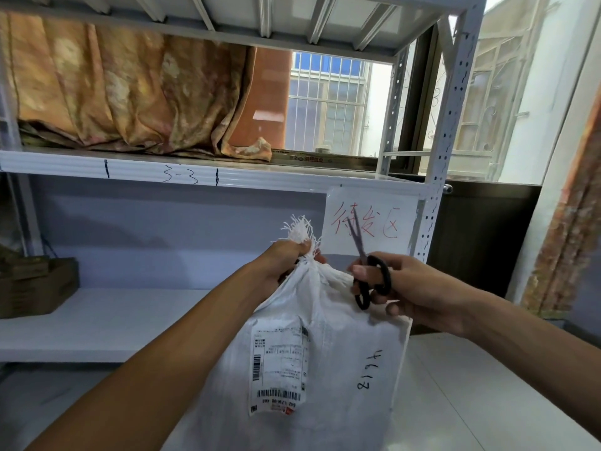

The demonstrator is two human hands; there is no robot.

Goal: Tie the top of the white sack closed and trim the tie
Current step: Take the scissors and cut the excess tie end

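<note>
Head view: left hand (286, 260) clenched around white sack (312, 359) neck, keeping it bunched upright before shelf (182, 177). Right hand (413, 292) gripped scissors (367, 271), blades up, clear of sack. Tie not visible.

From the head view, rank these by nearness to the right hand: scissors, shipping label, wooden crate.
1. Scissors: held in the right hand.
2. Shipping label: on the sack, below-left.
3. Wooden crate: far left, on the lower shelf.
</note>
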